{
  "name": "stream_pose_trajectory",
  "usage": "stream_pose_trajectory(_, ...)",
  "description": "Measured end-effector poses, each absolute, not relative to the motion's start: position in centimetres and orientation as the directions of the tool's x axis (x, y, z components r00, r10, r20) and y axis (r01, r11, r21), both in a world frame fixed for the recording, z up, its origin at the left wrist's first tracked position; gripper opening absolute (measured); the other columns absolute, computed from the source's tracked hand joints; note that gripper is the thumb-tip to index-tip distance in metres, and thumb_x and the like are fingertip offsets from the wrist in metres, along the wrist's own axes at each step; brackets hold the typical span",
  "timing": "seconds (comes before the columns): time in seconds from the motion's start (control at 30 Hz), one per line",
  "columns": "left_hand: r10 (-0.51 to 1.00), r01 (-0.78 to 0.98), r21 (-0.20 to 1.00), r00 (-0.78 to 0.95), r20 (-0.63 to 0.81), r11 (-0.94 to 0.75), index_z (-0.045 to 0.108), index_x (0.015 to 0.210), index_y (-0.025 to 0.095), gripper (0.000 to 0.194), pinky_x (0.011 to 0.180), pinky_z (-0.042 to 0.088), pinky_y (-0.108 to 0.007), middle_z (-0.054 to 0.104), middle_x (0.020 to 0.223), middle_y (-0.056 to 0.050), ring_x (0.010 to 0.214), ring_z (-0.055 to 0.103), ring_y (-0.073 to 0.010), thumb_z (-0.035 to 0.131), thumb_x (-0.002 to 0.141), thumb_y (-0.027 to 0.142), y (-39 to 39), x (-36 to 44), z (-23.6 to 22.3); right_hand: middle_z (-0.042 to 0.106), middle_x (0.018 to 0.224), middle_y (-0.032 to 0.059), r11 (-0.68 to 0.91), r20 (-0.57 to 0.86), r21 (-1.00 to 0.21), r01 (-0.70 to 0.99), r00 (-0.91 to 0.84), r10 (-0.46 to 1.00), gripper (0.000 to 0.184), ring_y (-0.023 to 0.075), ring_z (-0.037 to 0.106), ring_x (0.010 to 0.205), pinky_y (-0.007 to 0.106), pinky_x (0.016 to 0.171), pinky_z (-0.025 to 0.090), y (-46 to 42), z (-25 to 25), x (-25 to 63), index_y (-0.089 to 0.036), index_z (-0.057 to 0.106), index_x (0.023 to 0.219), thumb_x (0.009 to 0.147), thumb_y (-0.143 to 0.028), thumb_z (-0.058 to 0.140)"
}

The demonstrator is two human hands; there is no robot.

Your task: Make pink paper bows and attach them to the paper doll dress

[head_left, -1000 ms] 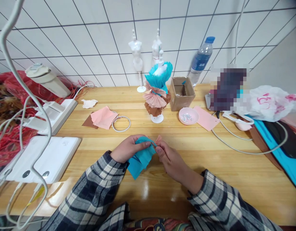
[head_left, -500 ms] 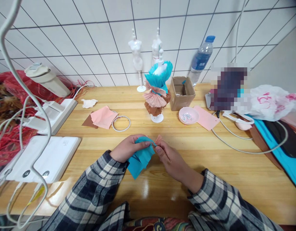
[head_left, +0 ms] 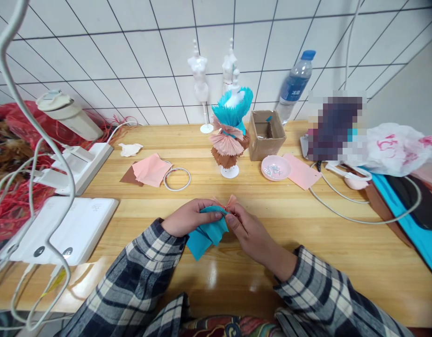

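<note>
Over the near middle of the wooden table [head_left: 307, 243], both my hands pinch a folded piece of teal paper [head_left: 206, 234]. My left hand [head_left: 188, 217] grips its top edge with thumb and fingers closed. My right hand [head_left: 249, 231] pinches the same fold from the right. A small pink pleated bit [head_left: 229, 202] sticks up between my fingertips. Behind them stands a small mannequin [head_left: 230, 128] dressed in teal, pink and brown pleated paper.
Pink and brown paper sheets [head_left: 149, 171] and a white ring [head_left: 176, 179] lie at the left. A cardboard box [head_left: 265, 135], a pink dish [head_left: 275, 168], a water bottle [head_left: 296, 84] and cables [head_left: 342, 206] sit right. White devices [head_left: 61, 229] fill the left edge.
My fingers have pressed the teal paper into a tighter, flatter fold, and the pink pleated bit now shows higher between them. The hands stay in the same spot.
</note>
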State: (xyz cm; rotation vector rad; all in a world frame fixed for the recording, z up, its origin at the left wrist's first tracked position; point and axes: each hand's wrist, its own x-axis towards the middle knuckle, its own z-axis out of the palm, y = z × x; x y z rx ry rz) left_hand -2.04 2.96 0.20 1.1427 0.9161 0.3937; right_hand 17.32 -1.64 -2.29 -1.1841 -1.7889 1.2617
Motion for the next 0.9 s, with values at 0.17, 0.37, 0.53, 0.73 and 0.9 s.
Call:
stream_pose_trajectory(0.17,0.691,0.176,0.900,0.588,-0.421,0.399,0.068,0.099,0.014,0.031,0.084,0.049,-0.032,0.070,0.097,-0.008,0.090,0.064,-0.0207,0.067,0.079,0.037,3.05,-2.09,0.07,0.062,0.088,0.0034,0.127,0.002,-0.941,0.313,-0.369,0.929,0.026,0.0179,0.057,0.078,0.030,0.070,0.044,-1.68,-2.28,17.28,-0.023,0.051,0.099,0.098,-0.044,0.035)
stream_pose_trajectory(0.37,0.698,0.162,0.898,0.578,-0.423,0.409,0.069,0.097,0.014,0.029,0.079,0.049,-0.029,0.070,0.094,-0.006,0.084,0.064,-0.0183,0.068,0.078,0.037,3.00,-2.05,0.04,0.064,0.093,0.0045,0.129,0.020,-0.947,0.294,-0.348,0.937,0.027,0.0196,0.060,0.084,0.032,0.073,0.045,-1.85,-2.27,16.99,-0.023,0.052,0.101,0.098,-0.044,0.035)
stream_pose_trajectory(0.53,0.707,0.168,0.898,0.564,-0.426,0.407,0.069,0.096,0.014,0.030,0.073,0.050,-0.027,0.070,0.090,-0.005,0.078,0.062,-0.0158,0.070,0.077,0.038,2.96,-1.94,0.27,0.065,0.102,0.0058,0.124,0.017,-0.949,0.289,-0.347,0.938,0.026,0.0201,0.060,0.092,0.033,0.078,0.046,-1.92,-2.17,16.94,-0.023,0.052,0.104,0.098,-0.042,0.035)
stream_pose_trajectory(0.73,0.714,0.176,0.900,0.557,-0.424,0.398,0.069,0.097,0.014,0.034,0.078,0.050,-0.029,0.070,0.092,-0.006,0.084,0.063,-0.0186,0.067,0.079,0.042,2.95,-1.84,0.41,0.065,0.103,0.0063,0.139,0.030,-0.944,0.300,-0.342,0.939,0.026,0.0203,0.060,0.092,0.033,0.079,0.046,-1.81,-1.94,17.05,-0.023,0.053,0.105,0.098,-0.040,0.035)
stream_pose_trajectory(0.9,0.706,0.143,0.895,0.567,-0.424,0.423,0.070,0.100,0.015,0.035,0.073,0.049,-0.027,0.071,0.093,-0.005,0.078,0.062,-0.0159,0.068,0.078,0.043,2.89,-1.74,0.43,0.064,0.100,0.0054,0.133,0.029,-0.942,0.310,-0.320,0.947,0.026,0.0197,0.060,0.088,0.032,0.076,0.046,-1.84,-2.01,17.01,-0.023,0.053,0.102,0.098,-0.041,0.035)
